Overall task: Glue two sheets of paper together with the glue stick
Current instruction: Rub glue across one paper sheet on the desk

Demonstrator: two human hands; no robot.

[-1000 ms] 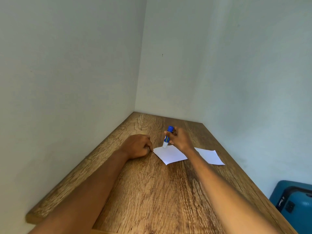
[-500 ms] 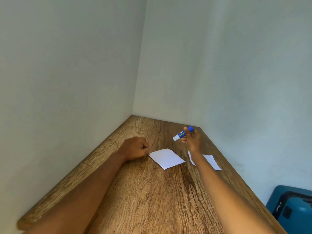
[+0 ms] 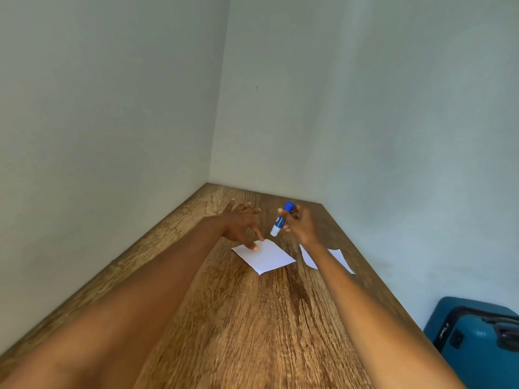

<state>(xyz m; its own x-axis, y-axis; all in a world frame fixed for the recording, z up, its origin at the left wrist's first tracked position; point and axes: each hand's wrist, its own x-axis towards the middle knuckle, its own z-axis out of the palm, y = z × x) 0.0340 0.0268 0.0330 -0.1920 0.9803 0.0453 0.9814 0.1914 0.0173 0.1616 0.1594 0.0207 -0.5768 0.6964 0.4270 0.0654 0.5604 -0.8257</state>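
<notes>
Head view, table: a wooden table [image 3: 252, 318] with strong grain fills the lower part of the frame and runs into a corner between two pale walls [image 3: 112, 108].

Head view, left hand: the left hand [image 3: 241, 223] is raised over the far left of the near sheet with its fingers spread and straight, grasping nothing. One fingertip [image 3: 255, 247] points down and sits at the sheet's upper left part; whether it presses the paper or hovers just above cannot be told.

Head view, right hand: the right hand [image 3: 300, 223] is lifted above the table and curled round the glue stick, pinching it near its upper end.

Head view, glue stick: the glue stick [image 3: 280, 221] is held in the air between the two hands, tilted, its blue end up and its white end down and to the left, above the far edge of the near sheet and clear of it.

Head view, near sheet: a white sheet of paper [image 3: 265, 256] lies flat on the table, turned at an angle.

Head view, second sheet: another white sheet [image 3: 341, 258] lies flat just to the right, apart from the first and partly hidden by the right forearm.

Head view, side: a blue suitcase [image 3: 477, 341] stands beside the table at the lower right.
</notes>
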